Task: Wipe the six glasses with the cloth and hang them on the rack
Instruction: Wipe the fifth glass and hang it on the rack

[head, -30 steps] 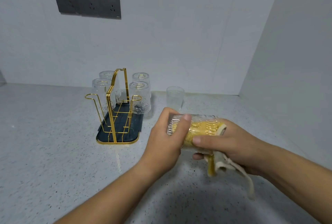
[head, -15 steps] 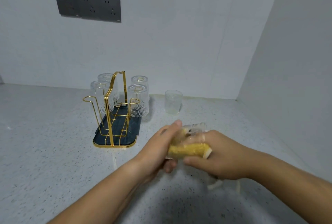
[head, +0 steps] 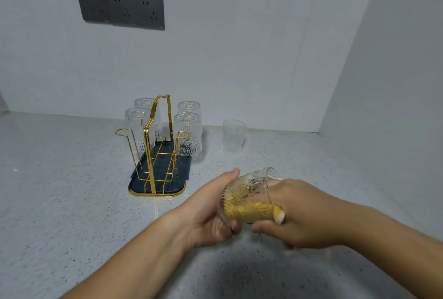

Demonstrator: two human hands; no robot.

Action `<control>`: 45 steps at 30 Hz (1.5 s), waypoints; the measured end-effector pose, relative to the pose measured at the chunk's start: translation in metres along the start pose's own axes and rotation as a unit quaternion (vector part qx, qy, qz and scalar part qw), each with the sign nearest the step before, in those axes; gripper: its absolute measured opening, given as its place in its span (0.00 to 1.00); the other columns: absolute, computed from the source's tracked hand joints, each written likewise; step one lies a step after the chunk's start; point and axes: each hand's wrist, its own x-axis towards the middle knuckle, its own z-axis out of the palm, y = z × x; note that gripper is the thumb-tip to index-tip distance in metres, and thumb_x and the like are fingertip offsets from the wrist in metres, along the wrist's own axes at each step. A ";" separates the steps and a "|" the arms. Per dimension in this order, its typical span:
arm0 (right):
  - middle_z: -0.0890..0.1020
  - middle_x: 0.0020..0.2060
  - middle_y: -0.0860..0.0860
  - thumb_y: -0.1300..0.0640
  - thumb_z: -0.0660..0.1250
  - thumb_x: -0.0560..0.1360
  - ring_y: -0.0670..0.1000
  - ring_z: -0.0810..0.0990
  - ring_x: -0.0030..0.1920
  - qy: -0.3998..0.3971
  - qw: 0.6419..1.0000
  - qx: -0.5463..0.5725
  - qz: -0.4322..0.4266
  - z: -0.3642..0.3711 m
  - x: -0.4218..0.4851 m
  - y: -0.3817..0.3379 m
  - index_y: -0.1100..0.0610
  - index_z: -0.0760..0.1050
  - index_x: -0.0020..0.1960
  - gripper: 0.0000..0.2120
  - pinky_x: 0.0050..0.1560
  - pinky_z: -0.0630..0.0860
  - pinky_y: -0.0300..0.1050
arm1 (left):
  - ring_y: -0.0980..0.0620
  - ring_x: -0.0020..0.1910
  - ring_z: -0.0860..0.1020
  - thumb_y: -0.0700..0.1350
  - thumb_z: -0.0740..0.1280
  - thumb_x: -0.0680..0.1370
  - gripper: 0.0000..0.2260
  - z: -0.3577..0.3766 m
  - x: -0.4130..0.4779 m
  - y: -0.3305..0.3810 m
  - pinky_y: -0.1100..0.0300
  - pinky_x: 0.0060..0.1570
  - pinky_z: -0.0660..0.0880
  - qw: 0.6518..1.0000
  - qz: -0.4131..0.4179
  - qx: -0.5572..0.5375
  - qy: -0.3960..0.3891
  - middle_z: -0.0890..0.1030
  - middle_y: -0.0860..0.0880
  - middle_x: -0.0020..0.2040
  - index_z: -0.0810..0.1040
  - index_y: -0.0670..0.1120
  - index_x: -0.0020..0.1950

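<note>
Fingers of the left hand curl round the tilted glass above the tabletop; the right hand grips the yellow cloth pushed inside it, near the rack bearing four glasses.

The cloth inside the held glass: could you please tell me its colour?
The cloth is yellow with a white edge, head view.

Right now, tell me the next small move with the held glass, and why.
Probably draw the yellow cloth out of the embossed glass with the right hand: the cloth is stuffed inside, and the gold rack has two bare front hooks waiting.
</note>
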 end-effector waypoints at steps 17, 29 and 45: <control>0.86 0.36 0.50 0.54 0.75 0.75 0.50 0.86 0.40 0.261 0.830 0.464 0.166 -0.027 -0.016 0.026 0.52 0.85 0.42 0.04 0.46 0.82 0.48 | 0.41 0.49 0.84 0.59 0.85 0.60 0.35 -0.008 0.017 -0.008 0.49 0.51 0.81 0.976 0.182 0.033 -0.112 0.84 0.36 0.55 0.84 0.43 0.61; 0.85 0.54 0.66 0.53 0.69 0.70 0.59 0.86 0.43 0.338 0.444 0.800 0.222 0.026 0.001 -0.020 0.67 0.80 0.61 0.24 0.40 0.84 0.48 | 0.36 0.65 0.80 0.49 0.77 0.70 0.32 0.013 0.018 0.004 0.38 0.66 0.75 0.941 0.337 -0.011 0.039 0.82 0.37 0.64 0.75 0.41 0.72; 0.86 0.58 0.47 0.39 0.57 0.79 0.45 0.83 0.60 0.294 0.785 0.535 0.105 0.000 -0.008 -0.001 0.47 0.84 0.58 0.21 0.60 0.77 0.42 | 0.49 0.53 0.85 0.47 0.79 0.68 0.22 0.014 0.005 -0.003 0.55 0.51 0.82 0.925 0.359 0.122 0.036 0.87 0.47 0.53 0.79 0.47 0.60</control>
